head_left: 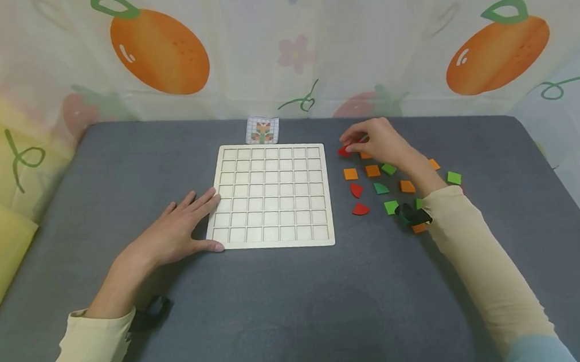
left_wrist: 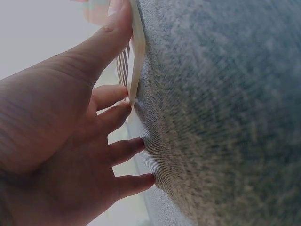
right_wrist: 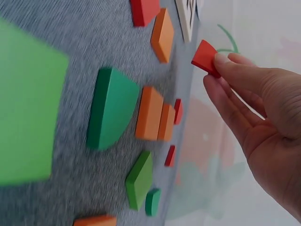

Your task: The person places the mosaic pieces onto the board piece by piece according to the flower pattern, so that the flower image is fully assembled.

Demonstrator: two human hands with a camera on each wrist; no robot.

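A pale wooden grid board [head_left: 272, 244] of square cells lies flat on the table. My left hand [head_left: 182, 228] rests at its left side, fingers spread, with the thumb at the near left corner; the left wrist view shows the thumb and two fingertips against the board's edge [left_wrist: 137, 70]. To the right of the board, my right hand [head_left: 382, 141] pinches a red tile [right_wrist: 205, 57] between thumb and fingers, held above the tabletop in the right wrist view. Loose tiles lie below that hand, among them an orange square [head_left: 350, 174] and a red quarter-round [head_left: 356, 190].
Several more orange, red and green tiles, such as a light green square [head_left: 453, 177] and a dark green quarter-round [head_left: 381, 188], are scattered around the right forearm. A small printed pattern card [head_left: 262, 130] lies behind the board. A fruit-print curtain [head_left: 257, 46] borders the grey table [head_left: 291, 313].
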